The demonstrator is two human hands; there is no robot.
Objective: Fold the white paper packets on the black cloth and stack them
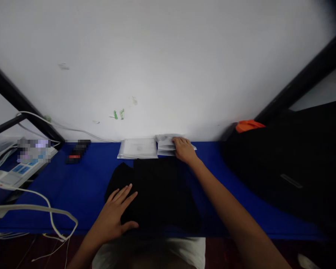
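A folded black cloth point(162, 194) lies on the blue tabletop in front of me. My left hand point(119, 211) rests on its left part with fingers spread. At the back, against the wall, is a pile of flat white plastic packets point(165, 146). My right hand point(184, 148) reaches over the cloth and lies on this pile's right side, its fingers bent over the packets; whether it grips one I cannot tell. Directly left of the pile sits another flat white packet stack point(138, 148), which neither hand touches.
A large black bag point(285, 164) stands on the right, with an orange item point(249, 126) behind it. To the left are a white power strip point(22, 170), loose white cables point(49, 209) and a dark object point(78, 151). Black frame bars point(16, 97) slant at both sides.
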